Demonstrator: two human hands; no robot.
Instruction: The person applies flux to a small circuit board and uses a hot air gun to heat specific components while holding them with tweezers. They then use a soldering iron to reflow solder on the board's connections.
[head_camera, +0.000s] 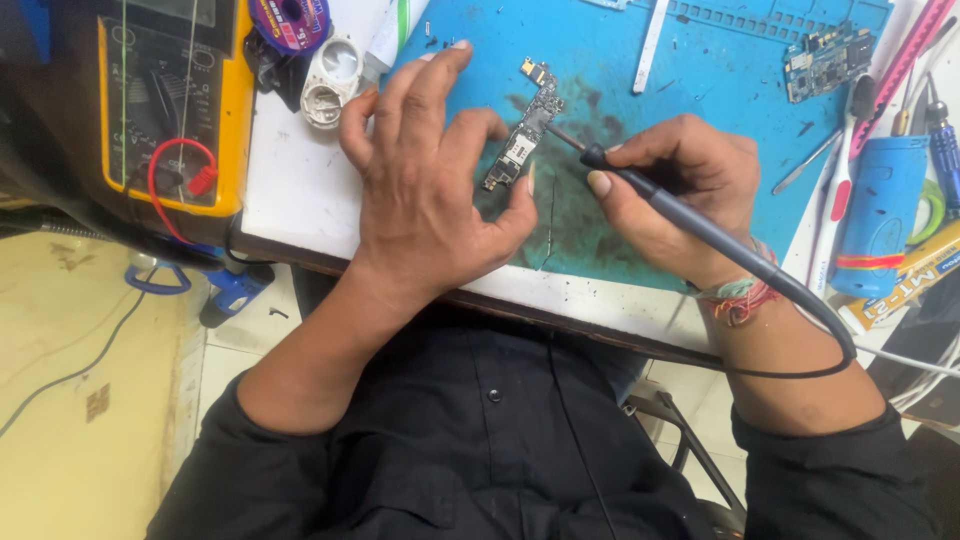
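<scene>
My left hand (425, 190): fingers spread, pinning narrow circuit board (524, 130) flat on blue mat (720, 90). My right hand (675, 185): closed round grey soldering iron (660, 195), tip touching board edge. Count: boards 2, second (828, 60) at mat's far right; yellow multimeter (170, 100) 1.

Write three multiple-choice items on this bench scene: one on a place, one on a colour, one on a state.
1. Where does the narrow circuit board lie?
A. on the blue mat
B. on the yellow meter
C. on the floor

2. What colour is the meter's casing?
A. green
B. yellow
C. white

3. What is the right hand doing?
A. resting open and empty
B. holding a dark soldering iron with its tip at the board
C. gripping a screwdriver

Answers: 1 A, the board sits on the mat beside the left hand; 2 B, a yellow frame surrounds it; 3 B, the fingers close on the iron's handle.
</scene>
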